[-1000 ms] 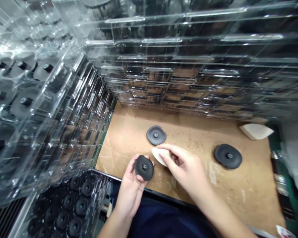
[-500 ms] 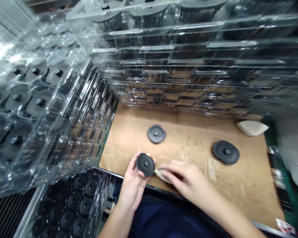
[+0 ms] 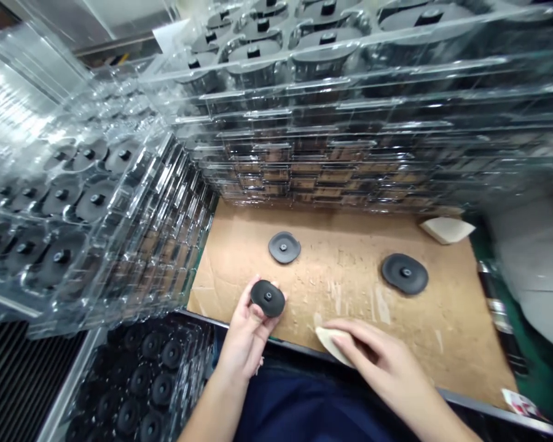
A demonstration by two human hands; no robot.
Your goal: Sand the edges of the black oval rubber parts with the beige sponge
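Note:
My left hand (image 3: 249,331) holds a black oval disc with a small raised hub (image 3: 271,304), its hub side facing up, over the front edge of the cardboard. To the right, my right hand (image 3: 373,353) pinches a thin cream-coloured, leaf-shaped pad (image 3: 332,345) between thumb and fingers. The pad is apart from the disc. Two similar discs lie on the cardboard: a greyer disc (image 3: 284,252) just beyond my left hand and a black disc (image 3: 410,280) farther right.
Cardboard (image 3: 341,245) covers the worktop. Tall stacks of clear plastic trays (image 3: 295,132) rise behind and on the left (image 3: 161,202), with discs in their pockets. Another disc-filled tray (image 3: 138,387) sits low at left. A second cream-coloured pad (image 3: 447,229) lies at the back right.
My right hand has drawn the cream-coloured pad away from the disc, to the right and nearer me. My left hand still holds the disc. The camera view has shifted slightly.

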